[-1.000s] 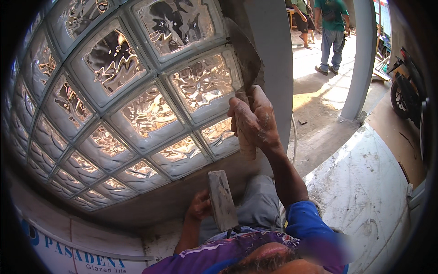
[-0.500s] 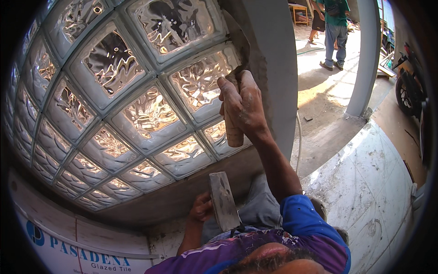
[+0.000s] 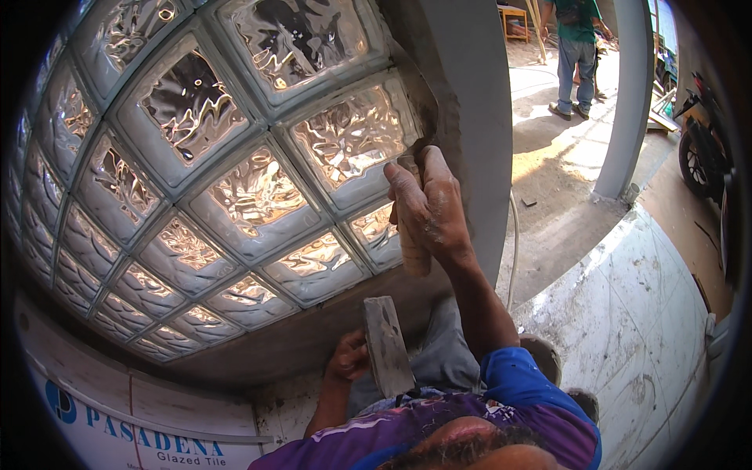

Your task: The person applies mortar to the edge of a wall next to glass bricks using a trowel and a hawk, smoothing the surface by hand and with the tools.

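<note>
R hand (image 3: 432, 205), just R of centre frame, is closed round the trowel handle (image 3: 417, 254), thumb near the blade end, prob. for firm control w/ the arm reaching up. The trowel blade (image 3: 421, 98) runs up from the fist in the upper centre, along the edge btwn the glass blocks (image 3: 348, 141) & the grey wall (image 3: 479, 117); that line presumably lets it lie flat to the narrow mortar band (image 3: 448, 110) (can't tell if it touches all along). L hand (image 3: 348, 359), lower centre, is curled in at the left side of the grey board (image 3: 388, 345), gripping it, tho the hold itself is partly hidden. Board sits close to the torso, prob. so it's steady & in easy reach of the other hand. Upper R: co-worker (image 3: 577, 55) in green top, well apart; motorbike (image 3: 695, 164) at far R.
</note>
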The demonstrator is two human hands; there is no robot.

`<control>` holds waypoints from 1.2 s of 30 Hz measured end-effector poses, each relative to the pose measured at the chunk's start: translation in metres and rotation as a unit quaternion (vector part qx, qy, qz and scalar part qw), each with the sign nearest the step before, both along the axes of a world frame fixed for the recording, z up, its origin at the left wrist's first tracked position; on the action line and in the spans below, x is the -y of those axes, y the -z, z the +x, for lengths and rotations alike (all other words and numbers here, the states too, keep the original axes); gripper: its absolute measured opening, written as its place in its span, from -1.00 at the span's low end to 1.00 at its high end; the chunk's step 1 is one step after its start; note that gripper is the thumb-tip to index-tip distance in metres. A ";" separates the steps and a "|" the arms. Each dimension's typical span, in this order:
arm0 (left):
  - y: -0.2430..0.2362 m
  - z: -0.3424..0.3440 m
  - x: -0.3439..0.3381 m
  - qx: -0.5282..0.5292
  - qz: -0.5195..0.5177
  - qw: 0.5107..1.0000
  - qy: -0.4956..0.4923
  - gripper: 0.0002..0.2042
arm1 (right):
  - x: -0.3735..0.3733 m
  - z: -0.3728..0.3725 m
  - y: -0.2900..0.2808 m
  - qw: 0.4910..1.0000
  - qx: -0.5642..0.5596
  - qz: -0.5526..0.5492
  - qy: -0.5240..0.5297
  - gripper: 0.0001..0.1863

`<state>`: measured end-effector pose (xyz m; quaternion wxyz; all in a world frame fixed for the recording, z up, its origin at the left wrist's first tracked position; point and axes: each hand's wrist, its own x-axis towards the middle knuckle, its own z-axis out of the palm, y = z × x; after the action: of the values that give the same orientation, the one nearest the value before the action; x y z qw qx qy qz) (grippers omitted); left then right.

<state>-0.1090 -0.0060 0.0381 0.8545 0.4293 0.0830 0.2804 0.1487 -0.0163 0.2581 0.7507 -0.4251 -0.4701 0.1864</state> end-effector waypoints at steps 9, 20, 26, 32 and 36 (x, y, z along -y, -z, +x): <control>0.003 -0.002 -0.001 0.015 0.014 1.000 -0.002 -0.52 | -0.017 0.001 -0.045 0.998 -0.019 0.046 -0.027 -0.75; 0.002 -0.003 0.005 0.020 0.000 1.000 -0.011 -0.53 | -0.010 0.000 -0.021 0.998 -0.057 -0.006 -0.036 -0.75; 0.006 -0.006 0.002 0.010 -0.011 1.000 -0.004 -0.52 | 0.003 0.001 -0.012 0.998 -0.029 -0.037 -0.032 -0.70; 0.006 -0.007 0.005 -0.009 0.002 1.000 -0.019 -0.52 | -0.013 0.007 -0.052 1.000 0.012 0.013 -0.011 -0.69; 0.006 -0.008 0.006 -0.004 -0.001 1.000 -0.023 -0.53 | -0.016 0.005 -0.052 0.999 -0.017 0.025 -0.031 -0.69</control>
<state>-0.1167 -0.0116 0.0316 0.8477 0.4277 0.0962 0.2987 0.1533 -0.0002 0.3102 0.7631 -0.3882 -0.4743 0.2050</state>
